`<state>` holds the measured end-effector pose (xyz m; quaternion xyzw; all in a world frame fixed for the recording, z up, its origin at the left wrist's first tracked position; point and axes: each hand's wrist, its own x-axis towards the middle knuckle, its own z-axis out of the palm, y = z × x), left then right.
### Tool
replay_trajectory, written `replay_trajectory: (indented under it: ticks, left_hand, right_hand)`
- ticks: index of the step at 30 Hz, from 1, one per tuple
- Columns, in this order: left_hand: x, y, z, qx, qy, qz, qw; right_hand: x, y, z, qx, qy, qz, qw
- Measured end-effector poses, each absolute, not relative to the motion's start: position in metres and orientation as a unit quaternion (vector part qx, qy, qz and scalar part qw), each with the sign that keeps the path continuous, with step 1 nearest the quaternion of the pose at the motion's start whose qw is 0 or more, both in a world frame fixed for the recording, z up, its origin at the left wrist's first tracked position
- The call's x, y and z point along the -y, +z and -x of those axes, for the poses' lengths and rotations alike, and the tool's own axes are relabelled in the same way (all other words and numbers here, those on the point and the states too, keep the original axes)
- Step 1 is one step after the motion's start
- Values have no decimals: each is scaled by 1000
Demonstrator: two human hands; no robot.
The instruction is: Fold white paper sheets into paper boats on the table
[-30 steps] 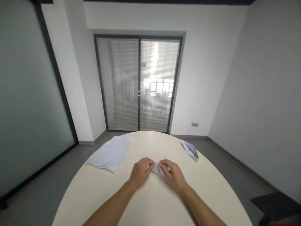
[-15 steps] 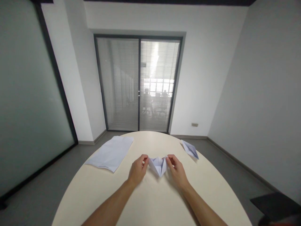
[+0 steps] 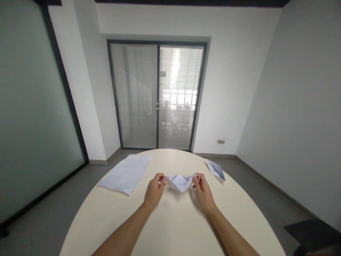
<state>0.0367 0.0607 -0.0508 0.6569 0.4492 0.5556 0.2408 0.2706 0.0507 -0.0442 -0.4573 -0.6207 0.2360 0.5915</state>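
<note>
Between my hands a white folded paper boat (image 3: 180, 182) is stretched out over the table, its middle peak pointing up. My left hand (image 3: 155, 190) pinches the boat's left tip between thumb and fingers. At the opposite tip, my right hand (image 3: 203, 190) holds on with the same kind of pinch. Beyond my right hand a second folded paper piece (image 3: 216, 170) lies near the table's right edge. White paper sheets (image 3: 128, 174) rest on the left side of the table.
The cream round table (image 3: 170, 227) reaches toward a glass door with blinds (image 3: 157, 96). A frosted glass panel (image 3: 34, 117) stands on the left. At the lower right is a dark flat object (image 3: 314, 233), partly cut off.
My hands have moved apart, pulling the paper's two ends outward. The paper has become wider and flatter, and its middle has opened up. The sheets and the second folded piece have stayed put.
</note>
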Motion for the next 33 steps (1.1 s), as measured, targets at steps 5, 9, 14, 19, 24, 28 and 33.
replay_trajectory:
  ticks: [5, 9, 14, 19, 24, 28, 33]
  left_hand:
    - [-64, -53, -36, -442, 557, -657, 251]
    - [-66, -55, -34, -443, 569, -644, 258]
    - [-68, -58, -34, -447, 584, -619, 275]
    - [-70, -58, -33, -453, 585, -609, 286]
    - [-73, -62, -34, -457, 595, -582, 314]
    - [-74, -61, -36, -447, 614, -556, 339]
    - [-74, -59, -35, -453, 618, -544, 341]
  right_hand:
    - [-53, -45, -274, 604, 249, 466, 597]
    - [-54, -45, -275, 578, 279, 456, 617]
    - [-54, -45, -276, 569, 288, 462, 616]
    - [-54, -46, -277, 561, 293, 472, 614]
    - [-55, -46, -278, 554, 288, 482, 615]
    - [-55, -45, -275, 543, 290, 486, 620]
    - [-55, -44, -272, 537, 295, 487, 623]
